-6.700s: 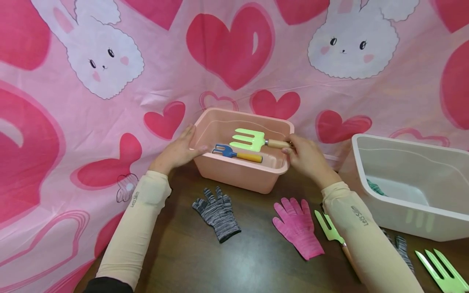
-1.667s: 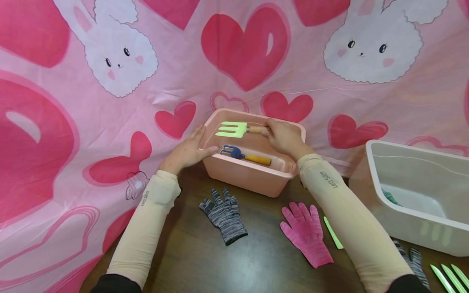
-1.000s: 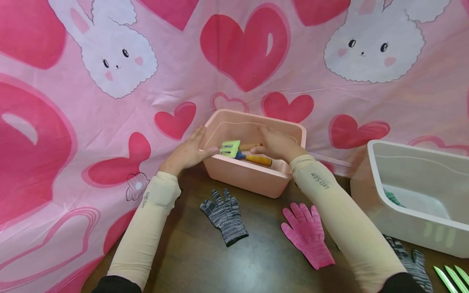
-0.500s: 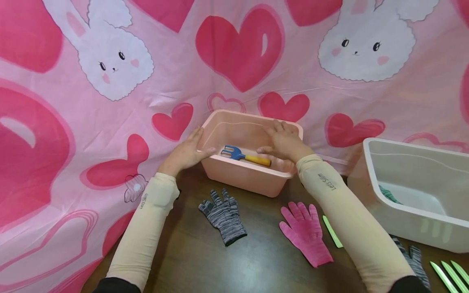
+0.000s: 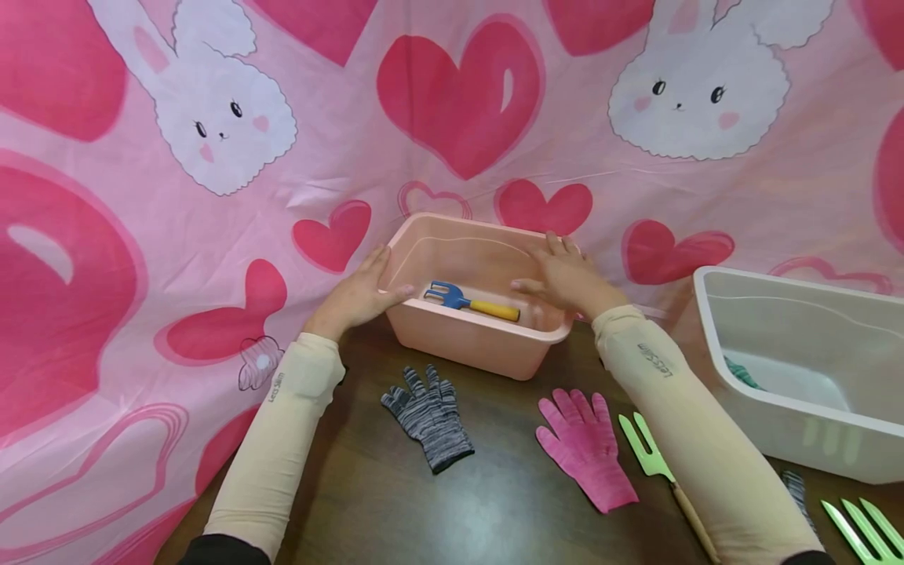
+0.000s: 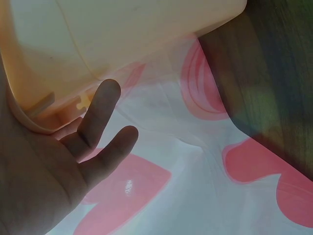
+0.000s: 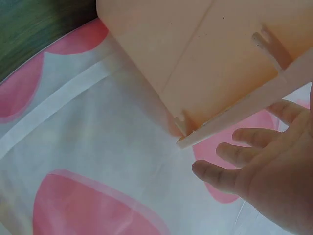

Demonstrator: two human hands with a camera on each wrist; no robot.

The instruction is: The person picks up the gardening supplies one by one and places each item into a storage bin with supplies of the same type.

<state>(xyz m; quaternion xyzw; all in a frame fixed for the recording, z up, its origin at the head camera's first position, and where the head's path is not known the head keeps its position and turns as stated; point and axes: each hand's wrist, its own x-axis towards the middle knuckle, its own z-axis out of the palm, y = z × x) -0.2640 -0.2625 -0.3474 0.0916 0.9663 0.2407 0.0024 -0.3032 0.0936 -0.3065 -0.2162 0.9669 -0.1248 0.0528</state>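
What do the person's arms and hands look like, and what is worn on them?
Both hands, the left hand and the right hand, are bare, with no gloves, rings or watch visible. Each forearm is covered by a close-fitting cream sleeve that ends at the wrist, with small dark lettering printed near the cuff. Dark cloth shows above the sleeves, near the elbows.

Pink tub flanked by left hand and right hand — blue rake lying inside.
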